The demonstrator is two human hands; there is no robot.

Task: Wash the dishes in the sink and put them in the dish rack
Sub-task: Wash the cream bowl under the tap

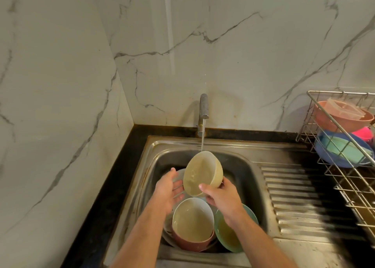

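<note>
A grey metal tap (203, 109) stood at the back edge of the stainless steel sink (239, 146), and its thin stream of water (202, 137) fell onto the upper rim of a pale yellow round bowl (203, 173) held tilted over the basin. The right hand (220, 197) gripped that bowl at its lower rim, thumb on the inside and fingers curled behind. The left hand (169, 190) lay just beside the bowl's left side with its fingers straight and spread, palm turned toward it; whether it touched the bowl could not be told.

Below the hands, three more dishes could be counted in the basin: a pink bowl with a cream inside (192, 227) near the front edge, a pale green bowl (227, 237) leaning against its right side and partly hidden by the right forearm, and a pale plate (179, 175) behind the left hand. Further pale rims showed under the pink bowl, too hidden to count.

At the right edge of the black counter (113, 176), past the ribbed drainboard (294, 196), stood a wire metal dish rack (345, 166). It held a pink bowl (332, 123) with a clear plastic lid (341, 108) inside, a blue bowl (334, 158) holding a teal dish (343, 150), and a bright pink item (363, 132).
</note>
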